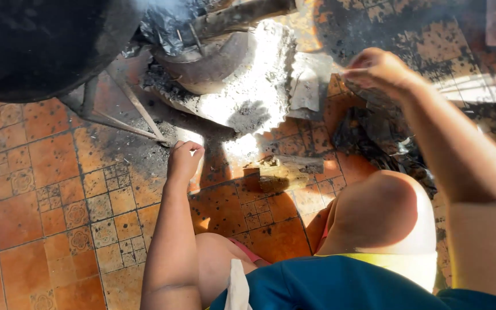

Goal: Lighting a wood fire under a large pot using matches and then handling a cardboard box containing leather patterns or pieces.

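I see the right hand [379,70] raised at about two o'clock, fingers pinched on a thin pale stick [356,71], perhaps a match or splint; I cannot tell which. It hangs just to the three o'clock side of the ash-caked clay stove [242,74], beside a pale scrap of paper or card [305,86] leaning on the stove's wall. The left hand [183,162] sits at the frame's centre-left, curled into a loose fist on the sooty tiled floor [41,189]; whether it grips anything I cannot tell. A piece of firewood [285,172] lies at five o'clock from the stove, near the bare knee [383,212]. A large black pot [41,40] fills eleven o'clock. I judge the risk is burns: skin is close to stove, ash and smoke, and crumpled black plastic [386,140] beside the stove could catch.
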